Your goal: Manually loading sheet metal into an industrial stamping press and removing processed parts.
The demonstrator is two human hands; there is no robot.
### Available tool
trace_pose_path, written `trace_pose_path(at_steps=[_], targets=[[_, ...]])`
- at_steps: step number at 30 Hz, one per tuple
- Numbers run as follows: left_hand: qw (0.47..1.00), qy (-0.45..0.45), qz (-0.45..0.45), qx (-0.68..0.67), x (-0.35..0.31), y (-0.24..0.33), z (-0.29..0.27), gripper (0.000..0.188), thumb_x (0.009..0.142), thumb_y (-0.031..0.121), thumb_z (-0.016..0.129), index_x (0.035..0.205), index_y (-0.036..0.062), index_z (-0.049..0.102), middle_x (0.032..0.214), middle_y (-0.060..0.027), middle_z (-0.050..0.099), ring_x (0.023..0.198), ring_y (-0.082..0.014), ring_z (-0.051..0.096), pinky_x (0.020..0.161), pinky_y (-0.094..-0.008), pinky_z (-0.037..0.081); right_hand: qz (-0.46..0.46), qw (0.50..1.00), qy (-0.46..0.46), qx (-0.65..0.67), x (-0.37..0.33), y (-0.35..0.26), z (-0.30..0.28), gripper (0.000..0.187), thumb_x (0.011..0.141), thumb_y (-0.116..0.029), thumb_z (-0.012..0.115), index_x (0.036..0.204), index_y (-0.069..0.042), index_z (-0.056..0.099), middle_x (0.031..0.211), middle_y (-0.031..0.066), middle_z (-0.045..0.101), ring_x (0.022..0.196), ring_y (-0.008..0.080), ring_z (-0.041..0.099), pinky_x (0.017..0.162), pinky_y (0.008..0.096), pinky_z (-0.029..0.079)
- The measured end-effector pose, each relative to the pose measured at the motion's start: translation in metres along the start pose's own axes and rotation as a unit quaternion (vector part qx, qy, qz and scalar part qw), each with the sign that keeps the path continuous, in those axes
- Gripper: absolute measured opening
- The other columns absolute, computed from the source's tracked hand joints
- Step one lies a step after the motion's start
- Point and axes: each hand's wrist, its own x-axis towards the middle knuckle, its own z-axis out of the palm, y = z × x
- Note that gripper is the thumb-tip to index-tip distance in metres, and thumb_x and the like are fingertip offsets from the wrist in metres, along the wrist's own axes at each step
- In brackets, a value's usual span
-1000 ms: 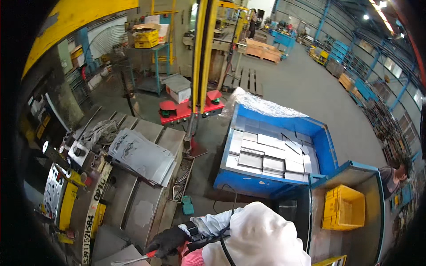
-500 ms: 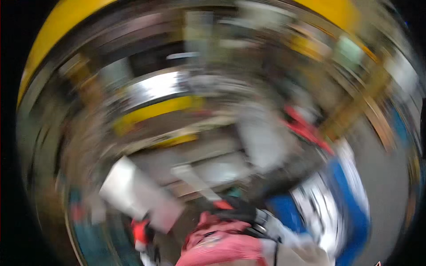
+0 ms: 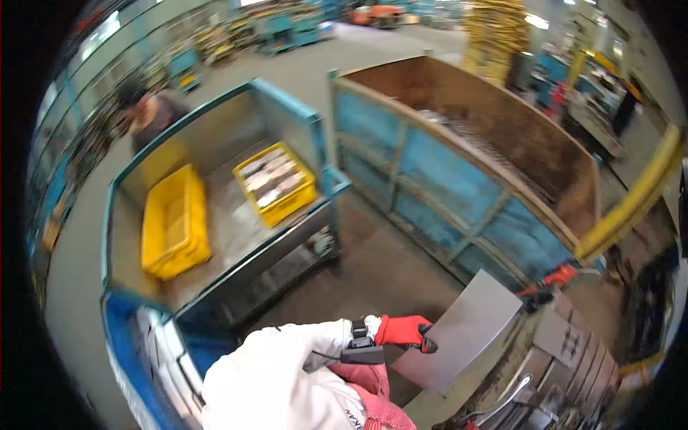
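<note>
My left hand (image 3: 405,332), in a red glove with dark fingertips, reaches out to the right from a white sleeve. Its fingers are closed on the left edge of a flat grey metal sheet (image 3: 462,330), which is held tilted. A black device (image 3: 362,354) is strapped at that wrist. Just beyond the sheet's right side lie stacked grey metal pieces (image 3: 566,337) on a worktop. My right hand does not show.
A blue-framed cart (image 3: 215,301) holds an empty yellow crate (image 3: 175,226) and a yellow crate of metal pieces (image 3: 276,183). Ahead stands a large rusty blue bin (image 3: 444,183). A yellow rail (image 3: 631,197) rises at right. Another person (image 3: 154,118) is beyond the cart.
The whole view has swung round from a blurred workbench to the cart and bin. The sheet, formerly lower left, is now right of centre, still in my left hand. My right hand has left view.
</note>
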Motion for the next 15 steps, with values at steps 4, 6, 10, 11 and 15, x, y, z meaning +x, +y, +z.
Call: trace_pose_path(at_steps=[4,6,10,11,15], targets=[[0.985,0.165,-0.046,-0.006,-0.034,-0.016,-0.046,0.024,0.074,0.021,0.066,0.093,0.0067,0.062,0.072,0.0059,0.056,0.064,-0.0039,0.046,0.054,-0.0238,0.038,-0.022,0.996,-0.078,-0.024,0.041,-0.011,0.042,0.035,0.083,-0.021,0.057,0.111,-0.001,0.051,0.084,0.0088,0.058,0.073,0.0171,0.054,0.067,0.0316,0.045],[0.973,0.22,-0.045,-0.064,-0.046,-0.013,-0.066,0.023,0.074,0.02,0.066,0.092,0.0069,0.062,0.071,0.0061,0.055,0.062,-0.0043,0.045,0.053,-0.024,0.037,-0.027,0.995,-0.087,-0.033,0.051,-0.017,0.066,0.034,0.083,-0.02,0.057,0.111,-0.001,0.051,0.083,0.0088,0.058,0.071,0.0174,0.054,0.067,0.0317,0.045],[0.958,0.282,-0.044,0.018,-0.064,-0.011,-0.123,0.026,0.074,0.023,0.066,0.094,0.0062,0.062,0.072,0.0051,0.056,0.063,-0.0049,0.046,0.055,-0.0243,0.039,-0.039,0.992,-0.107,-0.046,0.072,-0.031,0.11,0.032,0.084,-0.019,0.056,0.11,-0.001,0.051,0.081,0.0087,0.058,0.069,0.0181,0.054,0.065,0.0318,0.045],[0.959,0.28,-0.048,0.005,-0.068,-0.013,-0.138,0.027,0.075,0.023,0.066,0.095,0.006,0.062,0.074,0.0048,0.057,0.064,-0.0049,0.047,0.056,-0.0242,0.039,-0.042,0.992,-0.11,-0.047,0.075,-0.034,0.119,0.032,0.084,-0.019,0.056,0.109,-0.001,0.051,0.08,0.0087,0.058,0.068,0.0182,0.054,0.065,0.0319,0.045],[0.954,0.293,-0.017,-0.061,-0.085,-0.019,-0.181,0.029,0.075,0.022,0.066,0.098,0.0048,0.062,0.077,0.0033,0.06,0.068,-0.0056,0.05,0.058,-0.024,0.041,-0.044,0.983,-0.157,-0.079,0.094,-0.045,0.157,0.031,0.084,-0.018,0.056,0.109,0.0,0.051,0.081,0.0095,0.057,0.069,0.0197,0.054,0.066,0.0331,0.045]])
